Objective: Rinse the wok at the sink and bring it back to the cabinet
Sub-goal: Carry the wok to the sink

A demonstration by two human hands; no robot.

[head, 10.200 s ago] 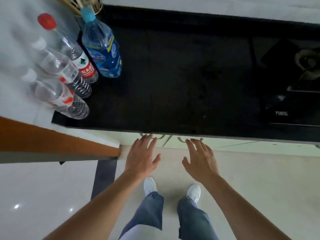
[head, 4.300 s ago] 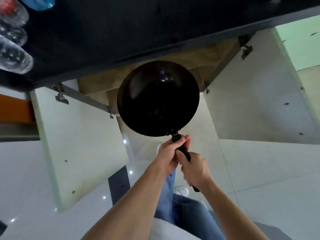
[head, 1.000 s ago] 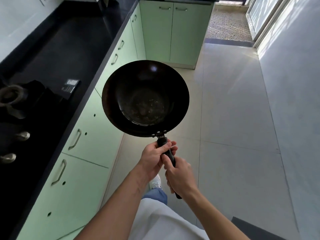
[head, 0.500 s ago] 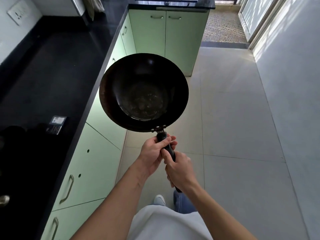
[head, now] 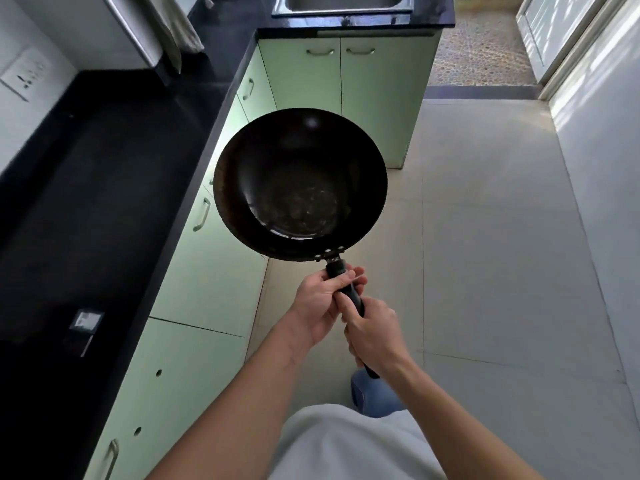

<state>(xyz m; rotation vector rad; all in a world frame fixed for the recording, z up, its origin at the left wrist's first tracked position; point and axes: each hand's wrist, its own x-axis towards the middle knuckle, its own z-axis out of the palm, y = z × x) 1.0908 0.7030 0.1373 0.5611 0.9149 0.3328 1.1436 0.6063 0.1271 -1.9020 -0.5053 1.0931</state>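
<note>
Both hands are wrapping the handle, left hand (head: 320, 303) ahead of right hand (head: 375, 336), carrying the wok (head: 299, 185) level over the floor toward the far sink (head: 343, 5), so I'd be keeping it steady, clear of the left cabinets (head: 207, 282).

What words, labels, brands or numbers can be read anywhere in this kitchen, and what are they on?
Nothing here reads clearly.
Box on the counter: it has a white label, but the print is too small and blurred to read.
Socket on the wall: only dark slots show, no legible words.
Wok: no brand or marking can be made out.
</note>
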